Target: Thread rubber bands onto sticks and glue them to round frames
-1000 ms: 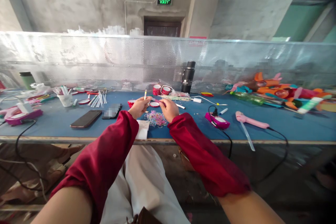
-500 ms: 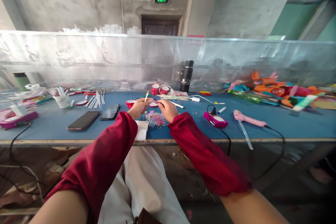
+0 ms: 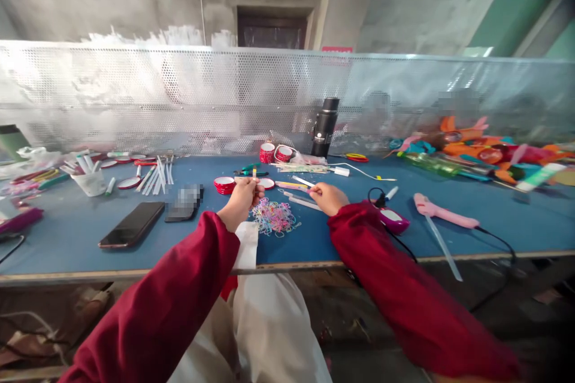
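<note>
Wears a left sleeve point(image 3: 166, 290) and a right sleeve point(image 3: 404, 287) of the same deep wine red, plain and loose, creased along the cloth and drawn in at the cuffs. Has on pale off-white trousers point(image 3: 274, 311), roomy in the leg and softly folded, with shading down to beige.

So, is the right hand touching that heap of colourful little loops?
Apart. The head view shows it: a strip of blue tabletop is visible between the right hand and the heap of colourful little loops.
</note>
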{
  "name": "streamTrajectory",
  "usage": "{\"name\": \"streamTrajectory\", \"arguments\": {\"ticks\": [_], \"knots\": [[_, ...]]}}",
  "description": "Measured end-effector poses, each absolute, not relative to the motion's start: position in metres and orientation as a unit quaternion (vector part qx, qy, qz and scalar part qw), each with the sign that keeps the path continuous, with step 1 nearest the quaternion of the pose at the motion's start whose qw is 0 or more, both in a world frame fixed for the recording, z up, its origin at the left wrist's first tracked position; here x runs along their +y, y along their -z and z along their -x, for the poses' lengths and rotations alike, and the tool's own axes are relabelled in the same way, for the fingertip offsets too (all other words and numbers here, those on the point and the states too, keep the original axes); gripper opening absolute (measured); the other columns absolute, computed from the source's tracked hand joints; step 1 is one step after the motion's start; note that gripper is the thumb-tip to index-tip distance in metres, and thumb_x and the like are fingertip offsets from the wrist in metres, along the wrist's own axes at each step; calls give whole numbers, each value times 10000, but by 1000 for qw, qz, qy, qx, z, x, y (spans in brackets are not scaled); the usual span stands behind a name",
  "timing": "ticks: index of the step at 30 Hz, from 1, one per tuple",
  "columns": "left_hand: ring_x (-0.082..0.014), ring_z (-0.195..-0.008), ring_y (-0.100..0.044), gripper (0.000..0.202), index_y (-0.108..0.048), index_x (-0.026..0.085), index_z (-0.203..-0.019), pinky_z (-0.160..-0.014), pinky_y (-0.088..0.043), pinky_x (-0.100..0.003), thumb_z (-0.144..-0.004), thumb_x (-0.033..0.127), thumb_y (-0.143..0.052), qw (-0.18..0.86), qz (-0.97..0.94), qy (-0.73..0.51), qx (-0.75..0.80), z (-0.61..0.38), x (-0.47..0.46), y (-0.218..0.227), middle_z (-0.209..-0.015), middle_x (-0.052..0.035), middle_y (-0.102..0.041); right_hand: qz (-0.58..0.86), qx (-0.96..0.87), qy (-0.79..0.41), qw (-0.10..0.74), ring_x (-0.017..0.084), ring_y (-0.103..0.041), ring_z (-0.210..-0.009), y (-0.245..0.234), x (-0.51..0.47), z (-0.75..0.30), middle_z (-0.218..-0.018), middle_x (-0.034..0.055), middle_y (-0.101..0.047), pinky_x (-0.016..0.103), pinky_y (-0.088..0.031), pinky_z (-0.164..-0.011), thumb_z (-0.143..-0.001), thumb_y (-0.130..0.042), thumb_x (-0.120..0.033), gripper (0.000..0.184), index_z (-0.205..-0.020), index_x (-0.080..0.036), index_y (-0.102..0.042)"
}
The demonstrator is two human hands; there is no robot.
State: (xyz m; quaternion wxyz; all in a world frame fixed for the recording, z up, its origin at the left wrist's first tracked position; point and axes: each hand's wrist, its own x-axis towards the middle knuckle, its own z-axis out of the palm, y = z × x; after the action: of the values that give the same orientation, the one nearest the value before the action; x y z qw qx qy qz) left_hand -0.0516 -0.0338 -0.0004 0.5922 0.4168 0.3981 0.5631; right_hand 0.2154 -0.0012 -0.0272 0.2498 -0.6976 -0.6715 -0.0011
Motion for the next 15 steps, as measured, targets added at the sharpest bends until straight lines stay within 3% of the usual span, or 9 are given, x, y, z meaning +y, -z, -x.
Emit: {"name": "streamTrajectory", "arguments": {"ticks": [2,5,11,15], "knots": [[-78,-594,-614,52,-540,166,-913,-495,-424,-155,-949,164,-502,598,-400,-562,408,49,-34,2,-791,-39,-658,694,-678,6,242,205,-683,-932,31,0,-215,-1008,25,-768,284,-438,-733,-888,-634,-357,161,-953,-244,-728],[-86,-682,-647,42,-557,161,-895,-572,-474,-174,-933,177,-548,608,-374,-582,390,47,-35,2,-884,-52,-680,682,-677,55,270,230,-654,-1019,32,-1,-214,-1080,26,-755,314,-434,-813,-875,-651,-357,171,-985,-250,-727],[-48,-551,-436,167,-580,176,-810,-522,-376,-171,-875,297,-676,585,-360,-637,350,50,-37,1,-718,35,-526,644,-682,106,329,230,-635,-924,29,-5,-209,-951,46,-754,336,-401,-815,-902,-595,-327,169,-899,-232,-735],[-58,-559,-404,217,-574,185,-781,-531,-348,-184,-868,352,-682,547,-366,-666,350,52,-34,5,-698,37,-492,629,-686,122,343,223,-627,-874,27,-7,-203,-877,56,-745,337,-381,-805,-918,-572,-327,203,-846,-225,-732]]}}
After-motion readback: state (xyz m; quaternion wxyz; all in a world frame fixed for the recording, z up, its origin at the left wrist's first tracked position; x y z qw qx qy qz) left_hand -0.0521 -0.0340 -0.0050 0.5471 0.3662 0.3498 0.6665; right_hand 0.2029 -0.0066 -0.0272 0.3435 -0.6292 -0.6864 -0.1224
